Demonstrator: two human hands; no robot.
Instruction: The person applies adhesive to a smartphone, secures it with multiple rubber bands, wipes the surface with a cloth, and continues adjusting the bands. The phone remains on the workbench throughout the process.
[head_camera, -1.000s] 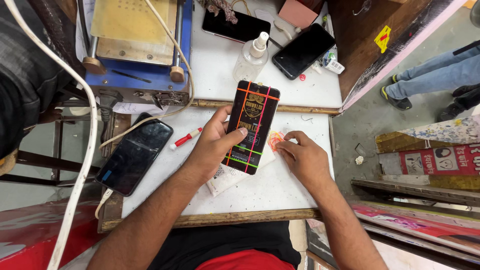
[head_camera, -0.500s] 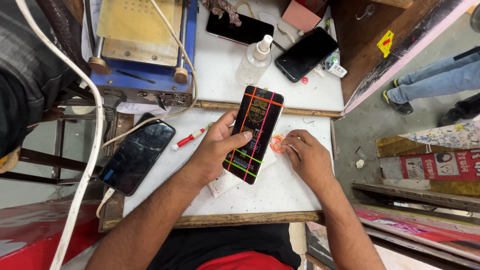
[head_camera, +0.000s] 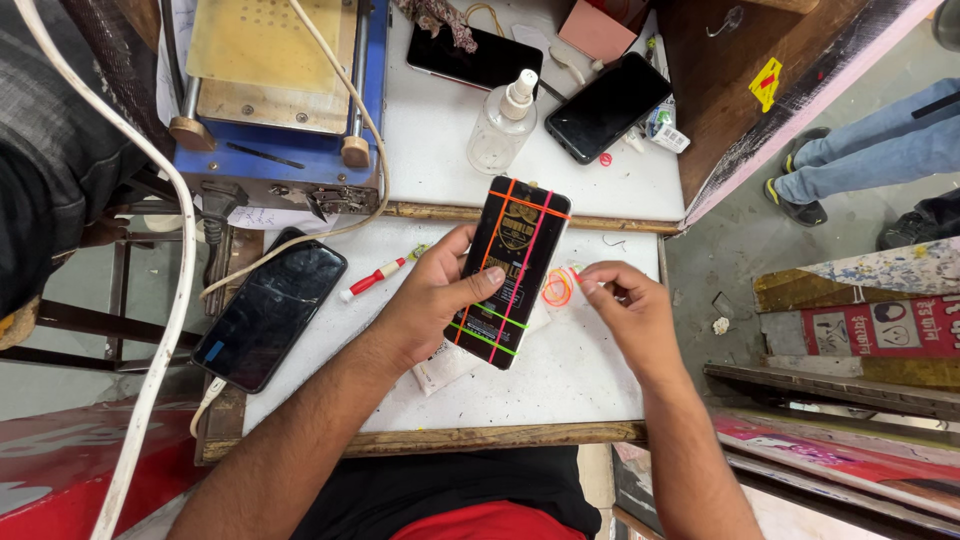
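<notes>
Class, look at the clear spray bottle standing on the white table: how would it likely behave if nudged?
The spray bottle stands upright, tall over a small base, so it probably tips easily. It looks like thin clear plastic, likely light. Being round, it may roll toward the dark phone beside it.

Bright, even daylight falls on the white table (head_camera: 590, 360), so shadows beside the left hand (head_camera: 425, 305) and right hand (head_camera: 630, 310) are soft and short. The dark phone (head_camera: 268, 312) left of the table's middle shows pale glare. Focus is sharp throughout, with wide-angle stretching toward the edges.
</notes>
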